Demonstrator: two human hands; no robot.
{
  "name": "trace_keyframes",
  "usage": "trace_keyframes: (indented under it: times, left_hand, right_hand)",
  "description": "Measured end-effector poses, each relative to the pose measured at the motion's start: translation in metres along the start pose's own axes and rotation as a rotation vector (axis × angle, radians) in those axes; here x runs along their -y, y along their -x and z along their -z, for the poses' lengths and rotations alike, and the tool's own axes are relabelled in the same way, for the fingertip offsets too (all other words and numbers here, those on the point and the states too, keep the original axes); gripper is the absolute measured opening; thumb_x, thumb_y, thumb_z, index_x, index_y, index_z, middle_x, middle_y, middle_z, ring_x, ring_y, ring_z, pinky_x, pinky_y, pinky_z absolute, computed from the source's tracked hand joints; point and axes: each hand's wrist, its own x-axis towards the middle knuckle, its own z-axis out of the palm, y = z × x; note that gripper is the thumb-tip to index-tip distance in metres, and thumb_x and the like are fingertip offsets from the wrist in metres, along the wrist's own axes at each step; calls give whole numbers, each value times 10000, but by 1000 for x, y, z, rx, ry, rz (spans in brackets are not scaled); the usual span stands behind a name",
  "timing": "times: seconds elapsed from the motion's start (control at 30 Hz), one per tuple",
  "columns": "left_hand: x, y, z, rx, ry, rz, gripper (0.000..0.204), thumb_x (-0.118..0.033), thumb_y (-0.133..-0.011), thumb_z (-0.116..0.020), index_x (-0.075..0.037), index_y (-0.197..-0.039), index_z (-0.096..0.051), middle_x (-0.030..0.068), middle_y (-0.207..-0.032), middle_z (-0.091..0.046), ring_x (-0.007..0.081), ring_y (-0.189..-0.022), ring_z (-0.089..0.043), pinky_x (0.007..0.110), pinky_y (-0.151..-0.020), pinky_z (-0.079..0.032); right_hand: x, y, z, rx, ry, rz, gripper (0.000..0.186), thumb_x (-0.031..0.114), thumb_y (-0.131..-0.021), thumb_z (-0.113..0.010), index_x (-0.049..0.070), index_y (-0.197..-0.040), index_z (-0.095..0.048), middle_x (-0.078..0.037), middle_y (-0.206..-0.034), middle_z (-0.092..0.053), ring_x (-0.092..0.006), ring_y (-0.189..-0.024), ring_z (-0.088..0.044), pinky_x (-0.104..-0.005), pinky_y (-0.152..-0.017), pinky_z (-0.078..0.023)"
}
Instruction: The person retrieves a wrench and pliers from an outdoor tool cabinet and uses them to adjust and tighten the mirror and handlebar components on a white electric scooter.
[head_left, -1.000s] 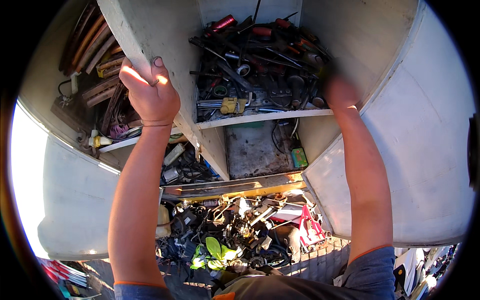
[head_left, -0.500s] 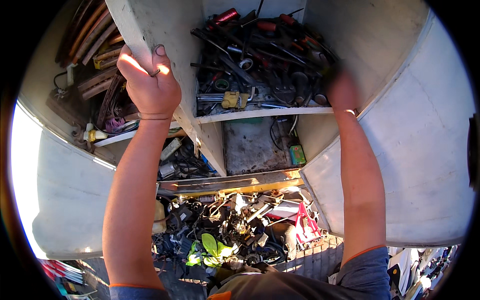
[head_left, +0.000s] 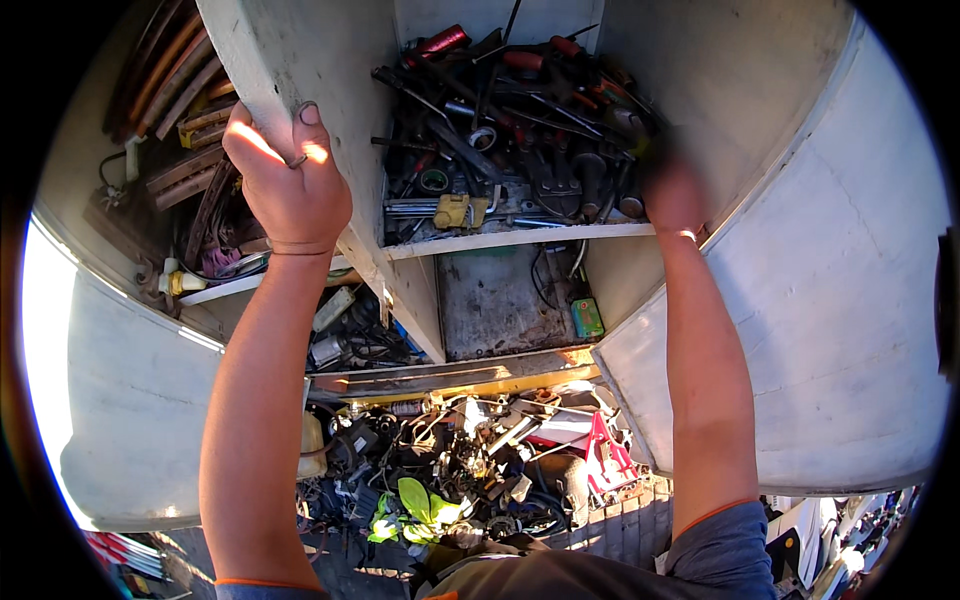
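Note:
My left hand is wrapped around the front edge of the cabinet's upright divider, thumb on its right side. A small dark, thin piece shows by the fingers. At the right end of the upper shelf, my right hand reaches in beside a heap of hand tools. Its fingers are blurred and lost in shadow, so what they touch is hidden. Among the tools lie a red cylinder, a ring-ended tool and a yellow holder with hex keys, near the shelf's front lip.
Curved brown strips fill the left compartment. Below are tangled cables and a green box. Cabinet doors stand open at left and right. Mixed scrap and a red triangular frame lie on the floor.
The view has shifted slightly, so the shelves sit a little lower and further left. My left hand keeps its grip on the divider; my right hand stays at the tool heap's right end.

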Motion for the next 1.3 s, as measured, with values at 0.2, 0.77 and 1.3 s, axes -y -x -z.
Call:
trace_keyframes:
  times: [0.2,0.77,1.3]
  left_hand:
    - [-3,0,-4,8,59,40,516,-215,-1083,-670,61,-1447,-429,209,-1320,-592,277,-1162,-598,404,-1017,-499]
    - [10,2,-8,-41,38,-1,529,-284,-1098,-669,48,-1443,-445,208,-1334,-563,277,-1170,-571,424,-1038,-488]
    - [3,2,-6,-13,77,17,507,-203,-1091,-641,60,-1465,-423,195,-1347,-556,253,-1163,-570,399,-1032,-489]
  right_hand:
    - [-32,-23,-25,-50,112,139,270,241,-1038,-602,135,-1260,-714,-207,-1226,-754,-442,-1153,-709,-541,-956,-574]
    - [-7,-4,11,-15,-102,-85,388,162,-1009,-595,68,-1385,-620,-248,-1251,-748,-466,-1183,-704,-554,-1004,-552]
    - [5,14,9,-269,-165,291,218,83,-919,-675,94,-1132,-719,-145,-1150,-641,-396,-1129,-623,-515,-988,-530]
